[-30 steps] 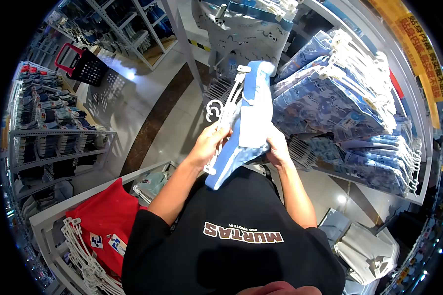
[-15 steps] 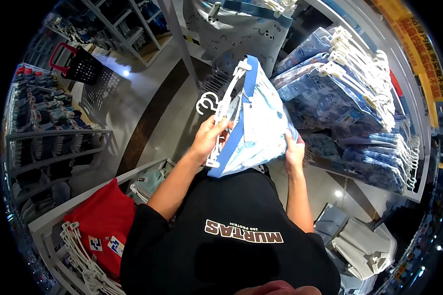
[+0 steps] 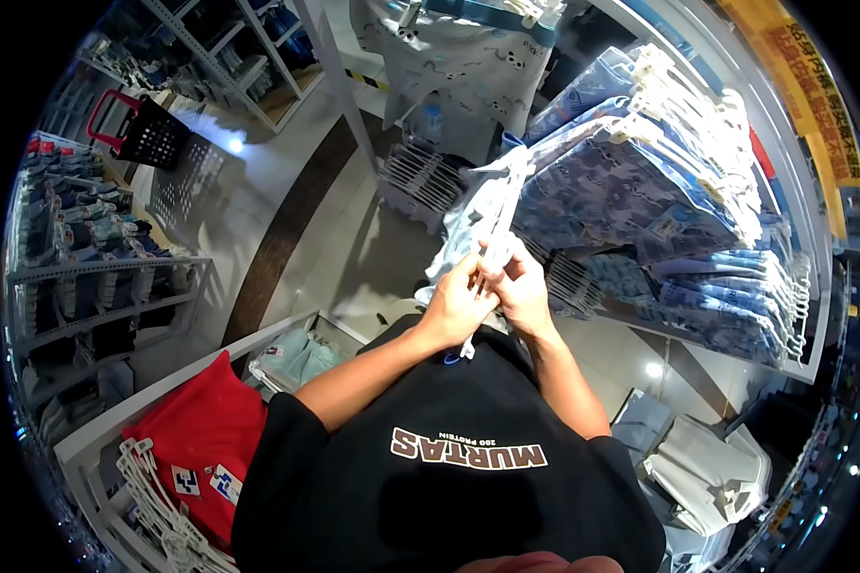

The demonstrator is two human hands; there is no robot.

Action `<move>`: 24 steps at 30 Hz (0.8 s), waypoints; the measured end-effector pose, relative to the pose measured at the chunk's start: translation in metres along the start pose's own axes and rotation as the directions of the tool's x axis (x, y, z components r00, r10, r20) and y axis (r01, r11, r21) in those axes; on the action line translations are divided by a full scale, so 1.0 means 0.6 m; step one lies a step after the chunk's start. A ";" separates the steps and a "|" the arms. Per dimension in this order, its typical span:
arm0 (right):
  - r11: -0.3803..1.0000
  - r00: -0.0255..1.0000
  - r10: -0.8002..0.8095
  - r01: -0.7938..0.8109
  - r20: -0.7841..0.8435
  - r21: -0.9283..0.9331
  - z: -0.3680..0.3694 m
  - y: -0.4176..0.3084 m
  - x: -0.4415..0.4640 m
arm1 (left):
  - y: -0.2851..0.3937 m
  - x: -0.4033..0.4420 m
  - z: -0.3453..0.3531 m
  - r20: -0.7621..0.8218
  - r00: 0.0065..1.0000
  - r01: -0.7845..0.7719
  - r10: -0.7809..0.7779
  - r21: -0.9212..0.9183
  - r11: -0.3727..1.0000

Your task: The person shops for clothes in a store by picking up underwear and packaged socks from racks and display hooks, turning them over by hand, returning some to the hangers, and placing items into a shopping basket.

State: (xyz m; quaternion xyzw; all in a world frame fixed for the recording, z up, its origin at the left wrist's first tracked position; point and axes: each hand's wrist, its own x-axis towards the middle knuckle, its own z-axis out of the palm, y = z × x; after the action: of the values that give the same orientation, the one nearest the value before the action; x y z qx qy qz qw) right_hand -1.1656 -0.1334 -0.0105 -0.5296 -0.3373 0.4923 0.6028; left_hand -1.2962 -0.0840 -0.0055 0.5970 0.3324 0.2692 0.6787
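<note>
In front of my chest is a white plastic clip hanger (image 3: 511, 199), seen edge-on and slanting up toward the rack. A pale blue and white garment (image 3: 452, 241) hangs from it on the left side, partly hidden by my hands. My left hand (image 3: 457, 307) is closed on the lower part of the hanger. Right beside it, my right hand (image 3: 523, 291) pinches the hanger from the other side, the fingertips of both hands nearly touching. The exact grip of the fingers is partly hidden.
On the right, a white rack holds several blue patterned garments (image 3: 640, 196) on white hangers. A panda-print garment (image 3: 468, 81) hangs ahead. Lower left lies red clothing (image 3: 205, 430) with white hangers (image 3: 158, 492). A black basket (image 3: 151, 134) with a red handle stands on the floor.
The garment and hanger have turned from broadside to edge-on and shifted right. My right hand has left the garment's side and come in to the hanger beside my left hand.
</note>
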 end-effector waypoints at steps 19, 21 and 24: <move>0.982 0.994 0.092 -0.080 -0.060 0.171 0.004 -0.026 -0.019 | 0.006 0.005 -0.061 0.140 0.988 0.085 -0.069 -0.107 0.991; 0.982 0.994 0.106 -0.098 -0.037 0.164 0.005 -0.030 -0.017 | 0.015 0.001 -0.060 0.125 0.982 0.130 -0.141 0.095 0.987; 0.984 0.994 0.096 -0.088 -0.051 0.153 0.001 -0.026 -0.018 | -0.009 0.006 -0.060 0.033 0.999 -0.006 0.001 0.129 0.992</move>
State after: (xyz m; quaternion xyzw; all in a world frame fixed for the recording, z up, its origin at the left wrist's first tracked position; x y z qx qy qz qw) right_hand -1.1653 -0.1426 0.0058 -0.5117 -0.2568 0.5281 0.6272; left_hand -1.3216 -0.0592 -0.0136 0.6445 0.3367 0.2384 0.6438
